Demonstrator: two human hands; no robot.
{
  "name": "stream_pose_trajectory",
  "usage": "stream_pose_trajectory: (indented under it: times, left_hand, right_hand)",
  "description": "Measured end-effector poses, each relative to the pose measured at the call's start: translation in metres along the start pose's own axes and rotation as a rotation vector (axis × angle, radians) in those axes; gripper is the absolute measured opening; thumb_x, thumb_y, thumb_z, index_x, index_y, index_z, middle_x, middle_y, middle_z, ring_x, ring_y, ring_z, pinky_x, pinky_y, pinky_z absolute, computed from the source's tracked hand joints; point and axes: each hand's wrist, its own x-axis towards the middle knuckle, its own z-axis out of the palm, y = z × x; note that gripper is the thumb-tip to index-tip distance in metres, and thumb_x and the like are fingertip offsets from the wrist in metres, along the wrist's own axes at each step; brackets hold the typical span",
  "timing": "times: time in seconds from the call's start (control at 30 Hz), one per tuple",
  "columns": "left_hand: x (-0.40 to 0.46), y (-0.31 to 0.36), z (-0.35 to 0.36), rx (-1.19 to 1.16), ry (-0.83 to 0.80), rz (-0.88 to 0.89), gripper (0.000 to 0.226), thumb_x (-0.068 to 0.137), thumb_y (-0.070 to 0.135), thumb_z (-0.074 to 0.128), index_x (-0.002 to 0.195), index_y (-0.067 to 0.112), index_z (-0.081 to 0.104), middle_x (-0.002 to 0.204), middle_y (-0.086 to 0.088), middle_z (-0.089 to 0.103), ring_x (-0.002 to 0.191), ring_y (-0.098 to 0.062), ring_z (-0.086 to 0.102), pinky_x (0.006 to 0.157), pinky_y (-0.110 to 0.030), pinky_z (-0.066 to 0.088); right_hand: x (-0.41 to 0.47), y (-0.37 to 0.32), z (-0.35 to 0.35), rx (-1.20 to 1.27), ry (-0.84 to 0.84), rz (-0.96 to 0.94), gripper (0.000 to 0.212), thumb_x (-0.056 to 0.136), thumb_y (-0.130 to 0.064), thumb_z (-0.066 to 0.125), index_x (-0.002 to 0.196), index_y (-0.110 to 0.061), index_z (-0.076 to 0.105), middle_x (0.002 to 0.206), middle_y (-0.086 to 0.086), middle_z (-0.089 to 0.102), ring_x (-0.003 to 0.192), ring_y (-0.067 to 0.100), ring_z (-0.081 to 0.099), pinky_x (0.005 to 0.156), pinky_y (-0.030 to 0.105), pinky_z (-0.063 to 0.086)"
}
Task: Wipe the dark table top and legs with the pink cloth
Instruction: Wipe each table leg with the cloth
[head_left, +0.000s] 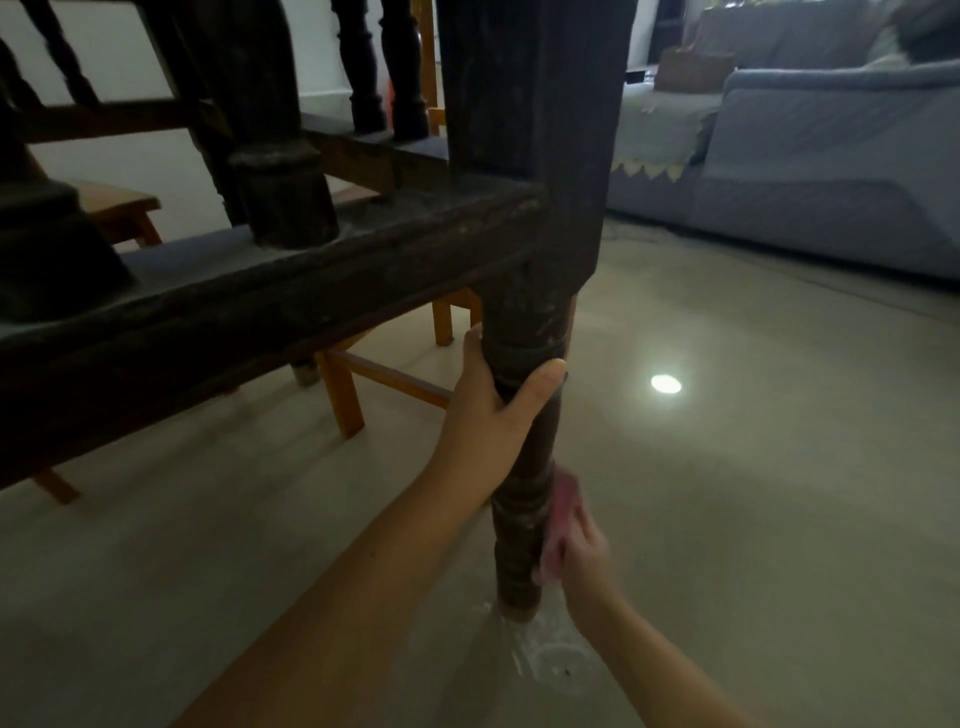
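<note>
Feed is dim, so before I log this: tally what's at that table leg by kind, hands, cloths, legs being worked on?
Hands: 2, left hand gripping, right hand wiping
Pink cloths: 1
Dark turned wooden table legs being worked on: 1
Total: 4

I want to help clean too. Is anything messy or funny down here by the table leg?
Yes. A pale, dusty smear marks the floor around the foot of the leg. The leg's dark finish looks scuffed and worn too.

No legible text, label, brand, number or sign is found on any surface in view; the dim light and the motion blur leave no markings that can be read.
</note>
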Motion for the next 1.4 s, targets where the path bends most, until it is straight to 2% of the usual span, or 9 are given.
stream_pose_trajectory:
  times: [0.17,0.27,0.37,0.5,0.9,0.97,1.1,1.27,1.4]
  left_hand:
    - [-0.005,0.0,0.001,-0.016,0.021,-0.021,0.068,0.08,0.037,0.059,0.137,0.013,0.03,0.109,0.017,0.051,0.093,0.008,0.051,0.076,0.002,0.039]
    - [-0.008,0.006,0.002,0.04,0.022,-0.101,0.085,0.07,0.051,0.058,0.141,0.016,0.025,0.132,0.003,0.049,0.117,-0.007,0.049,0.096,-0.013,0.039]
    - [-0.016,0.022,-0.002,0.148,-0.018,-0.222,0.071,0.076,0.048,0.058,0.136,0.021,0.03,0.131,0.007,0.044,0.121,-0.006,0.041,0.103,-0.025,0.035]
    - [-0.033,0.055,-0.018,0.205,-0.091,-0.296,0.051,0.091,0.036,0.045,0.137,0.027,0.027,0.133,0.013,0.032,0.125,-0.003,0.032,0.102,-0.021,0.03]
    - [-0.151,0.235,-0.122,0.44,-0.362,-0.623,0.046,0.099,0.027,0.034,0.143,0.014,0.028,0.147,-0.008,0.035,0.134,-0.022,0.033,0.106,-0.028,0.026]
    - [-0.166,0.266,-0.15,0.447,-0.421,-0.626,0.047,0.099,0.03,0.033,0.144,0.016,0.025,0.147,-0.007,0.034,0.134,-0.021,0.033,0.108,-0.03,0.026]
    - [-0.199,0.316,-0.209,0.525,-0.517,-0.638,0.05,0.099,0.033,0.032,0.144,0.014,0.024,0.147,-0.01,0.034,0.134,-0.024,0.033,0.107,-0.031,0.027]
    - [-0.249,0.351,-0.275,0.559,-0.541,-0.635,0.05,0.099,0.035,0.031,0.145,0.015,0.022,0.148,-0.009,0.033,0.134,-0.023,0.031,0.109,-0.035,0.027]
    - [-0.303,0.353,-0.327,0.586,-0.494,-0.671,0.052,0.098,0.04,0.029,0.145,0.02,0.02,0.148,-0.004,0.032,0.135,-0.022,0.03,0.109,-0.042,0.027]
  right_hand:
    - [-0.005,0.001,-0.001,0.041,-0.016,0.134,0.039,0.1,-0.006,0.041,0.138,-0.01,0.046,0.113,0.014,0.063,0.096,0.028,0.06,0.077,0.036,0.05]
    - [-0.027,-0.057,0.017,0.066,-0.024,0.105,0.04,0.102,-0.018,0.038,0.142,-0.025,0.038,0.096,0.012,0.065,0.084,0.026,0.063,0.067,0.033,0.051]
    - [-0.056,-0.106,0.025,0.049,-0.017,0.128,0.037,0.102,-0.021,0.039,0.139,-0.022,0.043,0.129,0.015,0.057,0.113,0.031,0.057,0.091,0.039,0.047]
    - [-0.096,-0.161,0.011,-0.113,0.007,0.091,0.039,0.101,-0.016,0.041,0.14,-0.018,0.043,0.134,0.005,0.053,0.112,0.017,0.052,0.1,0.031,0.041]
    - [-0.291,-0.304,0.002,-0.73,-0.039,-0.038,0.024,0.099,-0.011,0.047,0.113,0.0,0.064,0.105,-0.001,0.062,0.093,-0.022,0.055,0.071,-0.007,0.032]
    - [-0.325,-0.307,0.009,-0.869,-0.08,-0.105,0.02,0.098,-0.013,0.051,0.107,-0.005,0.067,0.114,0.003,0.063,0.113,0.005,0.056,0.087,0.001,0.034]
    - [-0.404,-0.323,0.038,-0.847,-0.131,-0.083,0.022,0.101,-0.017,0.042,0.111,-0.022,0.06,0.111,0.005,0.063,0.098,0.017,0.064,0.097,0.041,0.047]
    - [-0.489,-0.331,0.071,-0.739,-0.185,-0.034,0.022,0.1,-0.014,0.043,0.107,-0.03,0.056,0.114,0.015,0.061,0.086,0.005,0.066,0.088,0.026,0.053]
    - [-0.544,-0.321,0.092,-0.885,-0.222,-0.096,0.024,0.098,-0.025,0.049,0.098,-0.047,0.06,0.099,-0.015,0.056,0.089,0.019,0.062,0.09,0.047,0.052]
